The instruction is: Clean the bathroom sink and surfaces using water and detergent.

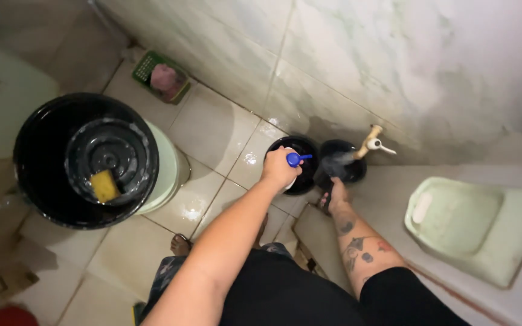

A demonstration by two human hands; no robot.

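My left hand point(279, 169) is shut on a white bottle with a blue spout cap point(295, 159), held over a small black pail point(305, 149) on the wet tiled floor. My right hand point(335, 196), on a tattooed forearm, grips the handle of a black dipper point(345, 166) held next to the pail. The dipper sits under a beige wall tap point(373, 140), and water appears to run from the tap into it.
A large black bucket point(37, 151) holding a black basin and a yellow sponge point(104, 185) rests on a pale green bucket point(167, 169) at left. A green basket point(146, 65) lies by the wall. A pale green squat toilet point(502, 241) is at right. My bare foot point(180, 244) is below.
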